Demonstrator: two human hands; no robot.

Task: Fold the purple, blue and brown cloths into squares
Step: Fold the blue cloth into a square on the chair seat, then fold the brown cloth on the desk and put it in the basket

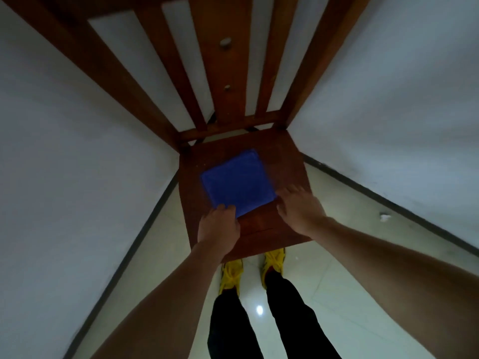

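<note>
The blue cloth [237, 182] sits folded mid chair seat [293, 161]. Left hand [219, 225] fingers pinch its near corner; right hand [298, 209] is spread, holding nothing. A tug could undo the square.

The scene is dim and underexposed, with a cool grey-blue cast on the plain white walls [77, 177]. A small bright spot of glare on the glossy pale tiled floor [259, 309] suggests a light overhead. The wide lens bends straight lines strongly: the brown wooden slatted chair [233, 73] fans outward toward the top edge, and the dark skirting lines splay apart. The whole picture is soft, slightly smeared, with the corners dark. The flat saturated blue square cloth [237, 181] is the most vivid colour, though its texture is blurred. Shadows are faint and diffuse.
</note>
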